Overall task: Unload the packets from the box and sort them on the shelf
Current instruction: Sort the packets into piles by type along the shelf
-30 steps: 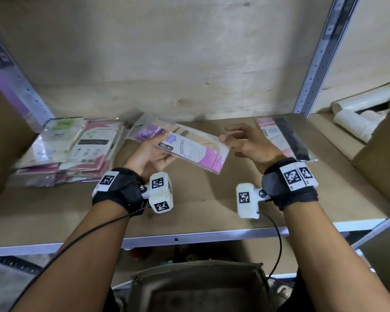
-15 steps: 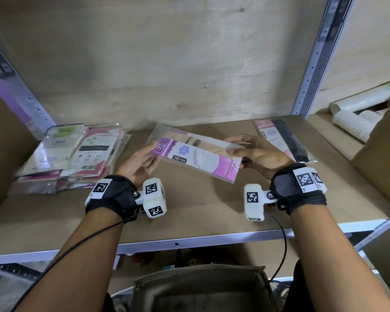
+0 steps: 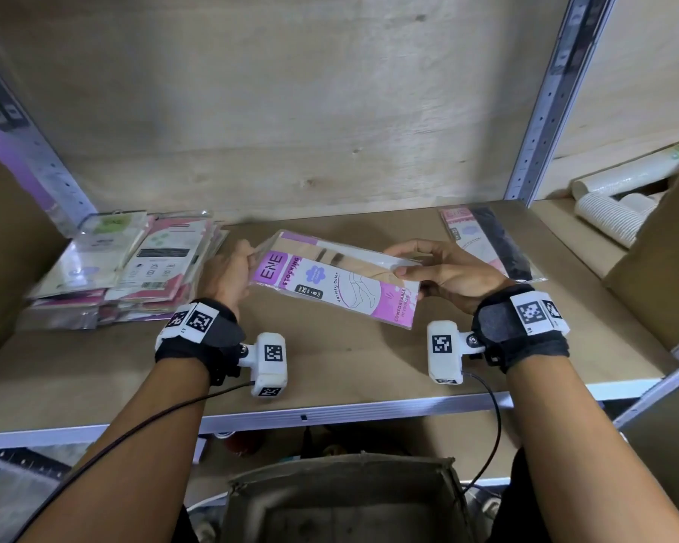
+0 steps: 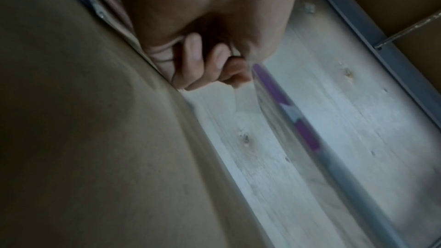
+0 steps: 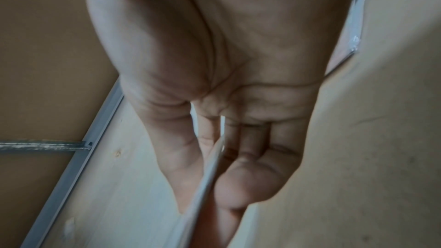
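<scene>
A stocking packet (image 3: 336, 282), clear plastic with a pink and white card reading "ENE STOCKING", is hanging in the air above the middle of the wooden shelf (image 3: 330, 370), tilted so its right end is sitting lower and nearer the person. It is stretching between the two hands. The left hand (image 3: 228, 274) is gripping the packet's left short edge, its fingers curling round the plastic; in the left wrist view the curled fingertips (image 4: 219, 59) are lying right against the clear edge with its purple strip (image 4: 284, 105). The right hand (image 3: 447, 274) is pinching the packet's right end, thumb lying on the printed face and the other fingers reaching over the far edge. In the right wrist view the packet's thin edge (image 5: 207, 176) is running between the thumb (image 5: 179, 157) and the bent fingers (image 5: 257, 173).

A pile of sorted packets (image 3: 134, 268) is lying on the shelf to the left, well apart from the held one. Another packet with dark contents (image 3: 487, 241) is lying flat behind the right hand, near the metal upright (image 3: 541, 123). An open cardboard box (image 3: 345, 503) is sitting below the shelf's front edge. Stacked paper cups (image 3: 604, 217) are lying in the next bay on the right.
</scene>
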Available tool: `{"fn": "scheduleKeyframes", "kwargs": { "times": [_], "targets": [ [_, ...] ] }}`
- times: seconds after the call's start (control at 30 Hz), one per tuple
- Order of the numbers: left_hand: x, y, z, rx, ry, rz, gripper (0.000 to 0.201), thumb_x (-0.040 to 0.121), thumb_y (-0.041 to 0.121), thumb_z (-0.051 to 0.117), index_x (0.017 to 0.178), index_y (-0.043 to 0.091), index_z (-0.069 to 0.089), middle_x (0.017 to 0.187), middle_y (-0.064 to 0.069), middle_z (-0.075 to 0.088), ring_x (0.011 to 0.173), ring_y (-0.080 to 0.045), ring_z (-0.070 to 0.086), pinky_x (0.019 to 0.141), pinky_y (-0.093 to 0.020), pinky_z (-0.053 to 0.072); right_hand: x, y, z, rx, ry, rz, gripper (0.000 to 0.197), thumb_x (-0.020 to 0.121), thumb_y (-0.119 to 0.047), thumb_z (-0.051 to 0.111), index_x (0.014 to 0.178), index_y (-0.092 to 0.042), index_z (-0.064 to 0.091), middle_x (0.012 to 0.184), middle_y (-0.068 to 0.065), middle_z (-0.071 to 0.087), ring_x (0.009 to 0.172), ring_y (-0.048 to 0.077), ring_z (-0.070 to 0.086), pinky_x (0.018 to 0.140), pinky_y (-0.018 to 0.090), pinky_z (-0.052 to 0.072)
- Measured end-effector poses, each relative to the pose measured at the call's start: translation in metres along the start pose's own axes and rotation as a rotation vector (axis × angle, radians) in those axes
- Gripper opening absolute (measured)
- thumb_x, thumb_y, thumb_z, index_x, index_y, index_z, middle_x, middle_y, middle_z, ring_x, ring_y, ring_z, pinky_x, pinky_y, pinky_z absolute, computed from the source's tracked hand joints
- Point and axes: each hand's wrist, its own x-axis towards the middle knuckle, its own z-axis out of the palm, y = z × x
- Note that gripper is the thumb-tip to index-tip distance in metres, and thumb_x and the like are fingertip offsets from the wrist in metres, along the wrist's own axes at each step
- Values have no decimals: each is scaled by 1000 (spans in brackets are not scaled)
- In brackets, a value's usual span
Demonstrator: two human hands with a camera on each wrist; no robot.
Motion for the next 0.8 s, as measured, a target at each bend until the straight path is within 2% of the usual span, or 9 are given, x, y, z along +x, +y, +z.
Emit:
{"fn": "scheduleKeyframes", "kwargs": {
  "times": [0.13, 0.27, 0.33, 0.43, 0.53, 0.63, 0.7, 0.77, 0.8],
  "targets": [
    [2, -1, -2, 69, -9, 20, 34, 90, 55, 59, 73, 27, 53, 67, 5, 65, 59, -14, 57, 55, -24, 38, -4, 0, -6, -4, 16, 11, 36, 88, -5, 65, 123, -12, 64, 103, 18, 67, 84, 23, 62, 64, 28, 52],
    [0, 2, -5, 129, -112, 83, 48, 87, 64, 60, 63, 22, 58, 44, 11, 48, 36, -8, 36, 39, -15, 27, -6, 1, -15, 21, 52, 33, 31, 88, -4, 66, 116, -17, 68, 97, 11, 71, 81, 17, 66, 62, 24, 55],
    [-1, 2, -5, 156, -141, 129, 52, 89, 62, 59, 58, 20, 53, 41, 10, 44, 31, -6, 32, 34, -12, 23, -5, 3, -18, 23, 63, 35, 33, 88, -3, 66, 118, -15, 67, 103, 13, 69, 85, 19, 64, 66, 25, 54],
    [0, 2, -4, 90, -205, 116, 49, 95, 55, 54, 60, 21, 53, 42, 9, 41, 32, -6, 29, 33, -14, 19, -4, 5, -17, 18, 64, 36, 34, 88, -2, 65, 120, -14, 66, 108, 15, 66, 87, 19, 64, 66, 25, 55],
    [3, 1, -5, 24, -246, 102, 48, 98, 53, 50, 59, 24, 51, 44, 6, 38, 38, -12, 29, 40, -21, 20, -3, 5, -15, 20, 66, 36, 34, 89, -2, 64, 120, -13, 66, 108, 16, 67, 82, 17, 65, 61, 22, 55],
    [6, -1, -7, 213, -174, 183, 57, 93, 62, 45, 49, 26, 50, 41, 9, 43, 40, -9, 41, 58, -26, 36, -2, 5, -17, 9, 70, 42, 36, 90, -1, 63, 125, -10, 63, 107, 15, 67, 80, 16, 66, 59, 22, 54],
    [8, -2, -7, 292, -136, 236, 61, 92, 64, 45, 44, 27, 49, 39, 11, 43, 41, -6, 44, 64, -28, 38, -4, 5, -18, 6, 74, 46, 38, 90, 0, 62, 128, -7, 61, 106, 14, 67, 79, 15, 66, 59, 21, 54],
    [11, 0, -8, 275, -152, 225, 60, 88, 70, 47, 44, 29, 48, 45, 12, 46, 47, -4, 47, 65, -29, 37, -5, 5, -18, -3, 73, 41, 38, 90, -1, 62, 128, -8, 61, 106, 14, 67, 80, 16, 65, 61, 22, 54],
    [12, 1, -10, 226, -186, 188, 55, 83, 74, 48, 46, 33, 50, 55, 11, 52, 55, -7, 51, 67, -29, 37, -5, 4, -17, -6, 72, 39, 37, 91, -1, 62, 127, -8, 61, 107, 14, 67, 81, 16, 64, 62, 23, 53]
  ]
}}
